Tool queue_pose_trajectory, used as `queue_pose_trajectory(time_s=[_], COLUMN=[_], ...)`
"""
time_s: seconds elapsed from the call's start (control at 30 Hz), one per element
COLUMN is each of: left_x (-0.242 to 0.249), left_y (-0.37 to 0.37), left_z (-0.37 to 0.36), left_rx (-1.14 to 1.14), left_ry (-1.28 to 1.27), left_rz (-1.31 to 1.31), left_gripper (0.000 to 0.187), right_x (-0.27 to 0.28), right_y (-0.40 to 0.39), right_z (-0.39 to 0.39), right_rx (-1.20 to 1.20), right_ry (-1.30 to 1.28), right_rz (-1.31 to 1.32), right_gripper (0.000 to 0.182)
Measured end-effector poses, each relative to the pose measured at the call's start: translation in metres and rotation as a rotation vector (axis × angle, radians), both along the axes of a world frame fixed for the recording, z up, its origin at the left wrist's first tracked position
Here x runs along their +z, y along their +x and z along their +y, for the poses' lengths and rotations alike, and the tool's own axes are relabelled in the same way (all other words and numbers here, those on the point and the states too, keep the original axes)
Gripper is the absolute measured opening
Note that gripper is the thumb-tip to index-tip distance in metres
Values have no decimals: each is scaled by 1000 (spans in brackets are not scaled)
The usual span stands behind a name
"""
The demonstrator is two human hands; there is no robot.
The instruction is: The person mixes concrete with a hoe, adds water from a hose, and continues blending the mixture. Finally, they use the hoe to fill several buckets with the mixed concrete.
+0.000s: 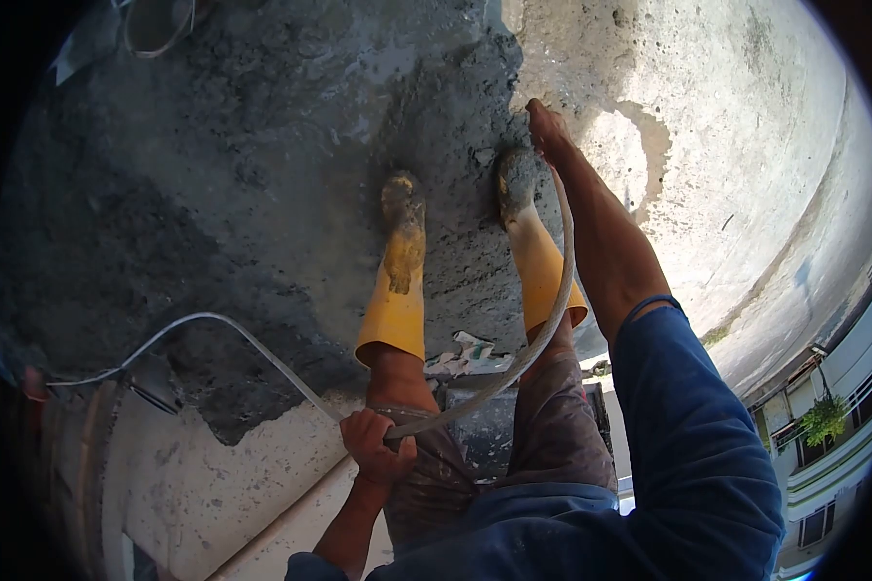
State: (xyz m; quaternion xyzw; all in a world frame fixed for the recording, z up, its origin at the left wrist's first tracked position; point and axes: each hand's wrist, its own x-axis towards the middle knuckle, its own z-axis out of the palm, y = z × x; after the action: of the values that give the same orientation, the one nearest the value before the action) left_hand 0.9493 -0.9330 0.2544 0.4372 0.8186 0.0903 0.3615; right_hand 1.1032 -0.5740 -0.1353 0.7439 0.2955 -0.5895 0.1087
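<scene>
A pale, flexible hose (555, 320) curves across in front of my legs. My left hand (376, 447) is wrapped round it near my left thigh, and from there the hose runs off to the left over the ground. My right arm is stretched forward, and my right hand (549, 131) is closed round the hose near its far end, just beyond my right boot. The hose's tip is hidden by the hand. Below the hands are my yellow rubber boots (397, 281), caked with grey mud at the feet.
Wet grey mortar (262, 145) spreads over the ground ahead and to the left. Dry, pale concrete (746, 145) lies on the right, with a curved wet streak. A bucket-like thing with a handle (155, 29) stands at the far left. Torn scraps (470, 353) lie behind my boots.
</scene>
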Motion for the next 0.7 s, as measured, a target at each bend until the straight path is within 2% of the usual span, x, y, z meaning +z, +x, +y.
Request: queue_pose_trajectory(time_s=[0.07, 0.2, 0.27, 0.5, 0.57, 0.63, 0.7], left_x=[0, 1, 1, 0, 0, 0, 0], left_y=[-1, -2, -4, -7, -8, -8, -9], left_z=[0, 2, 4, 4, 5, 6, 8], left_rx=[-3, 3, 2, -5, -5, -7, -7], left_ry=[-3, -4, -11, -4, 6, 1, 5], left_rz=[-3, -6, -9, -19, -20, -14, -12], left_gripper=[35, 35, 35, 36, 36, 37, 37], right_x=[-5, 5, 6, -14, -3, 15, 8], right_y=[2, -3, -3, 0, -2, -7, -4], right_z=[-4, -6, -4, -5, 1, 8, 8], right_rx=[77, 81, 125, 190, 105, 120, 134], right_ry=[98, 86, 13, 152, 3, -23, -49], right_rz=[12, -10, -65, -113, -102, -90, -78], right_gripper=[42, 41, 61, 58, 55, 52, 49])
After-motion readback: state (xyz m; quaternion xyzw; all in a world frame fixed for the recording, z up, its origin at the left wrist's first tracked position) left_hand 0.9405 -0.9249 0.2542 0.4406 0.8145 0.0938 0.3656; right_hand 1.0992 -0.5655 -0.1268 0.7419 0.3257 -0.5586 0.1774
